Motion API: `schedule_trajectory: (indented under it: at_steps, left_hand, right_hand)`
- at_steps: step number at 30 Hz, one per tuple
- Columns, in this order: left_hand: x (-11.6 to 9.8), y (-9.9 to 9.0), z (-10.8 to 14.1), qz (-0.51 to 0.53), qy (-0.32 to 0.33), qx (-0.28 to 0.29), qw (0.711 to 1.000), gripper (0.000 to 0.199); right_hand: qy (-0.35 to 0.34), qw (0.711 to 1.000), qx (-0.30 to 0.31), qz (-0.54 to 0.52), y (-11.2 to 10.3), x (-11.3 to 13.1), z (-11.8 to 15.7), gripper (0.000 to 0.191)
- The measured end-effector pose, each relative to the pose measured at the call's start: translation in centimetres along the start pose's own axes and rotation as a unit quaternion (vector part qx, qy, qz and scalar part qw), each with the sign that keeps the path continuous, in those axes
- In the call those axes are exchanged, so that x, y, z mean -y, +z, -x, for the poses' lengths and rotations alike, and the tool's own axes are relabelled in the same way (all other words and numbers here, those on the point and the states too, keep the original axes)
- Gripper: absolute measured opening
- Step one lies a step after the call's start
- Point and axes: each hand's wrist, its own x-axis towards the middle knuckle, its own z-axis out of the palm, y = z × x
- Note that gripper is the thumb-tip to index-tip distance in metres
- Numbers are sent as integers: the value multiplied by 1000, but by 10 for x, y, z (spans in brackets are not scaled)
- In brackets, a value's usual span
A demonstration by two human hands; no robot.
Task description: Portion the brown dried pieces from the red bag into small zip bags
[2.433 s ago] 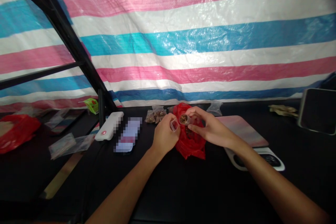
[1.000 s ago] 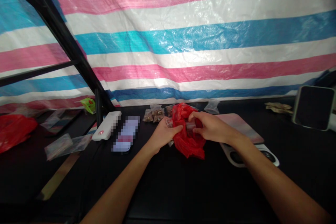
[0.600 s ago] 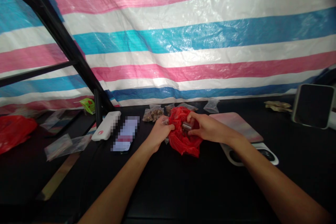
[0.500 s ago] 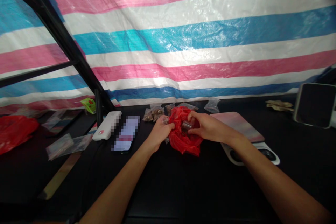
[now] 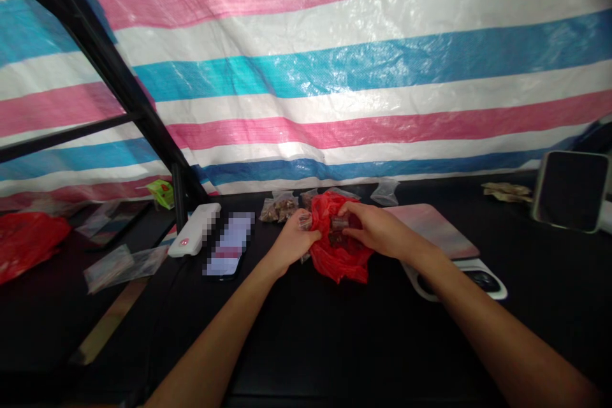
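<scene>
A crumpled red plastic bag [image 5: 340, 264] sits in front of me with its mouth open upward. My left hand [image 5: 292, 239] is closed on the bag's left edge, the thumb pressed over the rim. Clear plastic [image 5: 305, 222] shows at its fingertips; I cannot tell what it belongs to. Inside the bag's mouth, my right hand [image 5: 366, 226] pinches a small clear object [image 5: 340, 224], perhaps a little tub or packet. Brownish contents [image 5: 337, 238] show below it, too blurred to name. Behind my left hand lie small clear bags of brown pieces [image 5: 280, 207].
To the right is a kitchen scale [image 5: 478, 266] with a pinkish plate. A phone [image 5: 229, 245] and a white device [image 5: 195, 229] lie left, near flat clear bags [image 5: 127, 266] and another red bag [image 5: 31, 239]. A dark-screened device [image 5: 571, 191] stands far right.
My right hand has moved slightly left and lower into the red bag with the small clear object. Brown contents now show in the bag's mouth. My left hand keeps its hold.
</scene>
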Motion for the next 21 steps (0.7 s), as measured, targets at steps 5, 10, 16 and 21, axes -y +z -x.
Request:
schedule_trajectory:
  at_steps: [5, 10, 16, 21]
  left_hand:
    - [-1, -1, 1, 1, 5, 10, 1000, 25]
    - [0, 0, -1, 56, 16, 33, 998, 20]
    - [9, -3, -8, 82, 19, 3, 996, 17]
    - [11, -3, -10, 62, 29, -8, 998, 18]
  right_hand:
    - [1, 1000, 5, 11, 0, 3, 1, 31]
    - [6, 1000, 21, 16, -1, 12, 2, 27]
    - [32, 999, 16, 17, -3, 18, 3, 26]
    - [24, 999, 16, -20, 2, 17, 2, 26]
